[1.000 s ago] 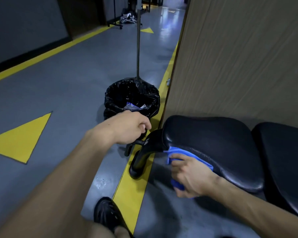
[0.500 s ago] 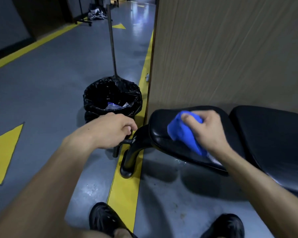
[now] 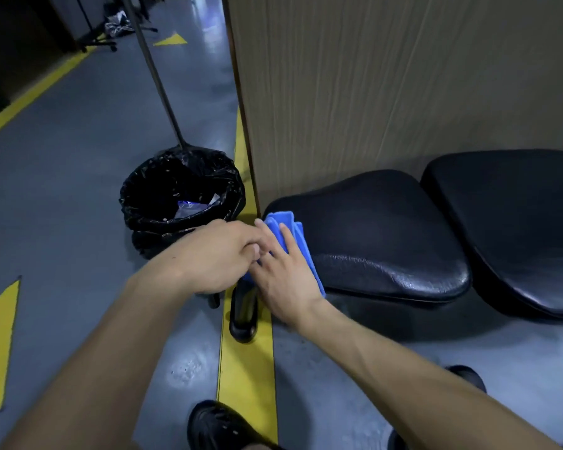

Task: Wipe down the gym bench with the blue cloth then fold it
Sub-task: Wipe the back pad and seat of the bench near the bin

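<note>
Grey glossy floor (image 3: 78, 177) with yellow painted lines and triangles, wood-grain panel wall behind the counter. Far left of both hands: round bin lined with a black plastic bag (image 3: 181, 193), some wrapper litter inside, thin metal pole rising from its rim. Left hand (image 3: 218, 254) just in front of the bin, fingers curled in a loose fist, knuckles touching the right hand's fingers; whether it grips anything under it, cannot tell. Right hand (image 3: 285, 277) lies flat, fingers straight and slightly spread, pressing the folded blue microfibre cloth (image 3: 285, 224) against the left end of the black padded vinyl gym bench counter (image 3: 381, 235). Cloth pokes out past the fingertips and along the right edge of the palm. Second black pad (image 3: 517, 222) just beside the first, further right. Black shoes at bottom edge.
</note>
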The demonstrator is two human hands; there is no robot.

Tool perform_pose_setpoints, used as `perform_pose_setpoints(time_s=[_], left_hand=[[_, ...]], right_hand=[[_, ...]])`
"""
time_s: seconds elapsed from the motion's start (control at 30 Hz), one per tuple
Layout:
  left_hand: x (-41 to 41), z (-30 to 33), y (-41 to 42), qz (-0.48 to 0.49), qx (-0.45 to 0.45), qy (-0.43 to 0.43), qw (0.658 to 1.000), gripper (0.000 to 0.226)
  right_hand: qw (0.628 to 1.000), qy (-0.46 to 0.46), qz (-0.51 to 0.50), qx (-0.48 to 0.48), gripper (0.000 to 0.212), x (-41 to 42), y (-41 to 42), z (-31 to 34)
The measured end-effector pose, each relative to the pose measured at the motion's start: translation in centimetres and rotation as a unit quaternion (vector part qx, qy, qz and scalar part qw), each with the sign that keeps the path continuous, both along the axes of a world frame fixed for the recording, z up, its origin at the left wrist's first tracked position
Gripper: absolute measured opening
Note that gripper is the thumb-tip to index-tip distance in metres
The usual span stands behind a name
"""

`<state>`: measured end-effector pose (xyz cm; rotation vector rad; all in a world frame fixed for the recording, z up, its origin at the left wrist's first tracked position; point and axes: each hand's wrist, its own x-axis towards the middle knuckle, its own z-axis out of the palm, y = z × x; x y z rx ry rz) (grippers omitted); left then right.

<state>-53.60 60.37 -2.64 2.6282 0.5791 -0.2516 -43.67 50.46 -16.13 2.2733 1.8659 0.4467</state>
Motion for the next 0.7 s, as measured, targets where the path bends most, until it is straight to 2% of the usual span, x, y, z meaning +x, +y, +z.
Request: perform_pose_setpoints(time_s=[0.03, 0.1, 0.2, 0.37, 0.5, 0.6, 0.7], left_hand=[[0.5, 0.2, -0.4, -0.008, -0.001, 0.001, 1.000, 0.031], [1.6, 0.6, -1.4, -0.017, 0.003, -0.009, 1.000, 0.036], [3.1, 1.0, -2.9, -0.045, 0.028, -0.018, 0.998, 0.031], [4.5, 0.9, -4.0, -0.069, 0.037, -0.007, 0.997, 0.028], [5.0, 0.8, -4.6, -0.074, 0.046, -0.014, 0.996, 0.027], [5.6, 0.8, -5.6, -0.080, 0.050, -0.016, 0.995, 0.027], [6.6, 1.0, -6.9, -0.077, 0.043, -0.026, 0.996, 0.028]], right_hand=[[1.000, 0.015, 0.000, -0.001, 0.071, 0.3, 0.1, 0.3], [0.998, 0.038, 0.006, 0.057, 0.067, 1.1, -1.5, 0.4], [0.992, 0.026, 0.002, 0.121, 0.074, 3.3, -8.4, -0.5], [0.980, -0.013, -0.100, 0.169, 0.087, 7.4, -21.1, -1.3], [0.964, 0.016, -0.141, 0.226, 0.078, 5.6, -18.1, -1.2], [0.973, 0.028, -0.130, 0.186, 0.079, 4.1, -13.9, -0.9], [0.980, 0.048, -0.103, 0.161, 0.084, 4.5, -14.2, -0.4]])
